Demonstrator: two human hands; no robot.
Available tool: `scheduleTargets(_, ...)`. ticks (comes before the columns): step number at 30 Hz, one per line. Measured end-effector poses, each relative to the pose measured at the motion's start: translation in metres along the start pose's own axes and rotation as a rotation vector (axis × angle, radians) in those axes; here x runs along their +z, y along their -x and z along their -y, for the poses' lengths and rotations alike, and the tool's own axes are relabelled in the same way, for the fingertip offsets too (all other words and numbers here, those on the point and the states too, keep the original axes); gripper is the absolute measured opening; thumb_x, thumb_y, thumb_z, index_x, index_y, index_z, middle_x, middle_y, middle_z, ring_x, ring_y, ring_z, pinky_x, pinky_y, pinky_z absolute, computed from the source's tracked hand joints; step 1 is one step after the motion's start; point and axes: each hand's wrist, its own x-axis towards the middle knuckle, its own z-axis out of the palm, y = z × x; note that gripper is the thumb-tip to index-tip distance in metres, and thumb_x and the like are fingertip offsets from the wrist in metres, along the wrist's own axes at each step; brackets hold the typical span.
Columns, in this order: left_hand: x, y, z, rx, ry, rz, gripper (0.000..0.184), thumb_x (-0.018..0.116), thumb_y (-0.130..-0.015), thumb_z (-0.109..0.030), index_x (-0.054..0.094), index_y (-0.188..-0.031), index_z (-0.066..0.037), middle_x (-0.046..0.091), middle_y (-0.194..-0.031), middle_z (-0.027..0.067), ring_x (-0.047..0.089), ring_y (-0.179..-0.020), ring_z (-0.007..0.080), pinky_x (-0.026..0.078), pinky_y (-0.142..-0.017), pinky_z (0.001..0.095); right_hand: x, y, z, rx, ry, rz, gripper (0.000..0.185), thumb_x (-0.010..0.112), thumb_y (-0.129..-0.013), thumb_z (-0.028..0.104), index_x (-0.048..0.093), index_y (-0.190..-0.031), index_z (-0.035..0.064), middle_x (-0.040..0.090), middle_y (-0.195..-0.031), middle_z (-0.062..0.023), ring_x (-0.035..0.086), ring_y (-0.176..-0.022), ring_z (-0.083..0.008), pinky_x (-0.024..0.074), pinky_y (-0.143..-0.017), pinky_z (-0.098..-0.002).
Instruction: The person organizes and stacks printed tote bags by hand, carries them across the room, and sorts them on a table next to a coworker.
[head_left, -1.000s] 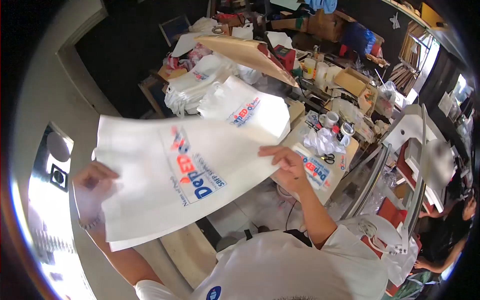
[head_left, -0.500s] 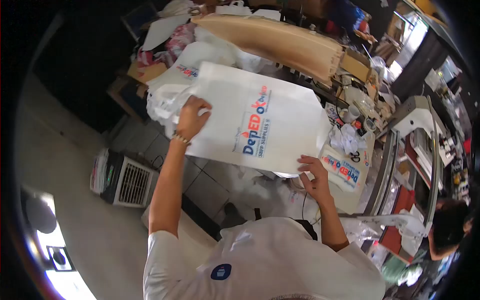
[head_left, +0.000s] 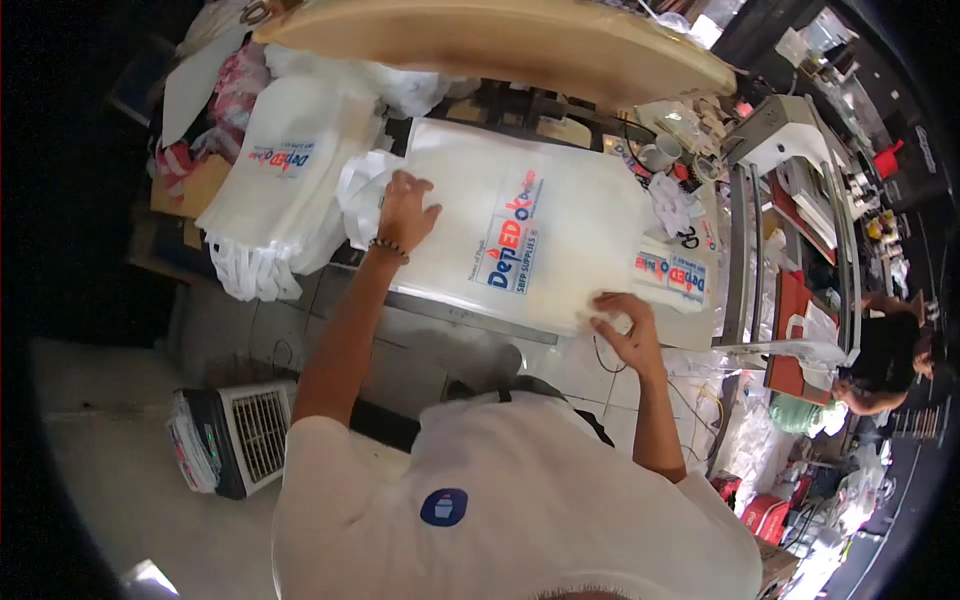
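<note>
A white printed bag (head_left: 470,190) with red and blue lettering lies flat before me, on top of other white material. My left hand (head_left: 405,215) rests at its left edge, beside the bunched white handles (head_left: 365,195), with fingers slightly apart. At the lower right corner of the bag is my right hand (head_left: 628,330), its thumb and forefinger near the edge and apart. Left of it sits a stack of similar white bags (head_left: 290,150), and a smaller folded printed piece (head_left: 672,275) lies to the right.
A large tan board (head_left: 500,45) spans the back. At the right stand a machine with metal rails (head_left: 742,250) and black scissors (head_left: 688,237). An air cooler (head_left: 250,430) is on the floor at the left. Another person (head_left: 880,360) is at the far right.
The bag, held up in the air between both hands earlier, has come down and now lies flat. The view has shifted, showing more of the left stack. My right hand's fingers have loosened from the edge.
</note>
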Motion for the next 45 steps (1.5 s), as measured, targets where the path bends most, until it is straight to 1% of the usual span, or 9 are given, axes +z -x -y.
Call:
scheduleTargets(4,0.018,-0.004,0.006,-0.021,-0.441,0.046,0.039,0.075,-0.07,-0.029,0.067,-0.103,-0.009,0.054,-0.118,0.0189,0.052,-0.106,0.0354,0.046,-0.083,0.0489,-0.007,-0.03,-0.027,0.289,0.089,-0.432,0.047,0.077,-0.076,0.022,0.059,-0.114,-0.0009,0.058,-0.121,-0.0196,0.053,-0.117,-0.0329,0.0379,-0.1,-0.0432)
scheduleTargets(5,-0.009,-0.012,-0.029,-0.262,-0.467,0.288,0.054,0.075,-0.072,-0.034,0.06,-0.118,-0.01,0.042,-0.135,0.0237,0.039,-0.125,0.0416,0.033,-0.1,0.0568,-0.007,-0.037,-0.048,0.302,0.145,-0.421,0.063,0.077,-0.077,0.026,0.049,-0.126,-0.0029,0.05,-0.129,-0.0227,0.047,-0.123,-0.0329,0.035,-0.103,-0.0431)
scheduleTargets(10,-0.033,-0.066,-0.096,0.092,-0.212,0.365,0.064,0.079,-0.067,-0.034,0.058,-0.121,-0.006,0.046,-0.131,0.0245,0.041,-0.125,0.0401,0.034,-0.102,0.0479,0.004,-0.049,-0.074,0.667,-0.11,-0.223,0.101,0.078,-0.077,0.029,0.014,-0.15,0.0015,0.029,-0.147,-0.0259,0.033,-0.135,-0.0339,0.0321,-0.108,-0.0424)
scheduleTargets(13,0.023,-0.107,-0.09,0.427,-0.16,0.43,0.109,0.084,-0.049,-0.051,0.042,-0.139,-0.007,0.033,-0.145,0.0263,0.036,-0.131,0.0419,0.028,-0.107,0.0562,0.015,-0.053,-0.069,0.616,-0.2,-0.08,0.108,0.076,-0.08,0.034,0.003,-0.149,-0.0043,0.027,-0.149,-0.0258,0.033,-0.136,-0.0312,0.0275,-0.111,-0.0354)
scheduleTargets(24,0.063,-0.136,-0.07,0.41,-0.164,0.69,0.101,0.078,-0.055,-0.067,0.052,-0.128,-0.001,0.053,-0.129,0.018,0.051,-0.122,0.0336,0.036,-0.102,0.0537,0.028,-0.044,-0.053,0.895,-0.384,-0.407,0.083,0.065,-0.09,0.04,0.022,-0.145,-0.0035,0.044,-0.137,-0.0216,0.052,-0.12,-0.0285,0.0446,-0.098,-0.0424)
scheduleTargets(28,0.057,-0.142,-0.075,0.333,-0.168,0.755,0.103,0.082,-0.052,-0.064,0.053,-0.129,-0.002,0.052,-0.131,0.0182,0.049,-0.123,0.0336,0.037,-0.101,0.0548,0.057,0.007,-0.034,0.843,-1.351,-0.689,0.094,0.045,-0.083,0.075,0.027,-0.148,0.0096,0.032,-0.151,-0.0131,0.032,-0.137,-0.0316,0.0266,-0.112,-0.0514)
scheduleTargets(33,0.08,-0.161,-0.076,0.198,-0.101,0.939,0.099,0.084,-0.055,-0.056,0.052,-0.133,-0.004,0.044,-0.14,0.021,0.044,-0.129,0.0371,0.033,-0.105,0.0548,0.14,0.018,0.019,0.585,-1.651,-0.708,0.089,0.039,-0.086,0.075,0.029,-0.148,0.0119,0.029,-0.153,-0.0076,0.023,-0.141,-0.0283,0.0219,-0.113,-0.0482)
scheduleTargets(42,0.059,-0.168,-0.078,0.363,-0.124,1.009,0.069,0.084,-0.056,-0.043,0.068,-0.11,-0.004,0.067,-0.113,0.0151,0.064,-0.105,0.0265,0.051,-0.089,0.0379,0.153,-0.007,0.018,0.885,-0.586,-1.035,0.055,0.064,-0.081,0.045,0.058,-0.12,0.0065,0.058,-0.119,-0.0078,0.055,-0.108,-0.0215,0.04,-0.092,-0.0394)
scheduleTargets(45,0.073,-0.18,-0.079,0.375,-0.11,1.056,0.076,0.087,-0.052,-0.045,0.067,-0.111,-0.002,0.065,-0.117,0.0166,0.063,-0.108,0.0275,0.05,-0.092,0.0391,0.146,-0.017,0.033,0.875,-0.733,-0.953,0.062,0.065,-0.08,0.051,0.055,-0.124,0.0092,0.054,-0.125,-0.0073,0.054,-0.109,-0.0222,0.0426,-0.084,-0.0391)
